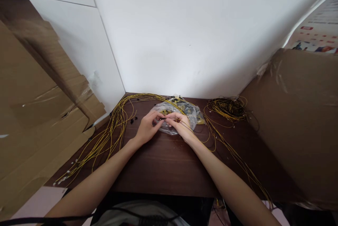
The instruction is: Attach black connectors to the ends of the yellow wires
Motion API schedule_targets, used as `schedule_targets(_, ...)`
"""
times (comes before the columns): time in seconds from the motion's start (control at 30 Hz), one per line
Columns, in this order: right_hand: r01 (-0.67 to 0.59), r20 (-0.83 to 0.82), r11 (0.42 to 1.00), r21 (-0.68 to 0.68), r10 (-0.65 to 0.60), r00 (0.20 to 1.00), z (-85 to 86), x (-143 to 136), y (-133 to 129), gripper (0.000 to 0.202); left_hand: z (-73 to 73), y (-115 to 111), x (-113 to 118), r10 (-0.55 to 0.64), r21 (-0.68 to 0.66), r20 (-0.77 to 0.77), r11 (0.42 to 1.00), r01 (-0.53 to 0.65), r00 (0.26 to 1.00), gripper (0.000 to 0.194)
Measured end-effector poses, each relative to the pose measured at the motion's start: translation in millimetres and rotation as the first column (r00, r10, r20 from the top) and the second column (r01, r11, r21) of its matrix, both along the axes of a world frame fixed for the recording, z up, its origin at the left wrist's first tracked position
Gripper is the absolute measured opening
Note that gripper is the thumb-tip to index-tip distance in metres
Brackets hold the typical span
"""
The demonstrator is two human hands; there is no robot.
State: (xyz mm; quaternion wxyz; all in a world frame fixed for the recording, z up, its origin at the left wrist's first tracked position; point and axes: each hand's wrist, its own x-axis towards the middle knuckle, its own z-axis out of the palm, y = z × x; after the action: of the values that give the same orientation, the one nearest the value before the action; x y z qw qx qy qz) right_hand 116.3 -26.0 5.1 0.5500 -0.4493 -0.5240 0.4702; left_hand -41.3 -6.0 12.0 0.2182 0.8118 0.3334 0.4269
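My left hand (150, 124) pinches a small black connector (163, 118) between thumb and fingertips. Opposite it, my right hand (180, 124) is closed on thin wires (188, 127), yellow and dark, which meet the connector and trail off to the right past my wrist. The fingertips of both hands nearly touch. Right behind them lies a clear plastic bag (195, 113) with small black and yellow pieces in it. The exact fit between wire and connector is too small to make out.
Long yellow wires (116, 120) with white ends drape over the brown table (163, 169) at left. A coil of yellow and black wire (227, 108) sits at back right. Loose black pieces (132, 120) lie left of the bag. Cardboard (39, 113) flanks the left, a cardboard box (298, 120) the right.
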Motion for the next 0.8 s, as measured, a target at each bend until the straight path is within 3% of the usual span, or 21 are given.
schedule_targets(0.3, 0.002, -0.036, 1.0, -0.021, -0.003, 0.999, -8.8, -0.1, 4.2, 0.023, 0.1, -0.1, 0.1, 0.094, -0.033, 0.018, 0.995, -0.093, 0.995, 0.012)
schedule_targets(0.57, -0.019, 0.072, 1.0, 0.013, 0.018, 0.997, -4.6, 1.1, 0.8, 0.023, 1.3, -1.8, 0.3, -0.007, 0.017, 0.017, 1.0, 0.007, 1.0, 0.016)
schedule_targets(0.8, -0.009, -0.008, 1.0, 0.013, 0.009, 1.0, 9.1, 3.7, -2.7, 0.021, -0.9, -0.1, -1.1, 0.0, 0.055, 0.019, 0.998, -0.001, 1.0, 0.014)
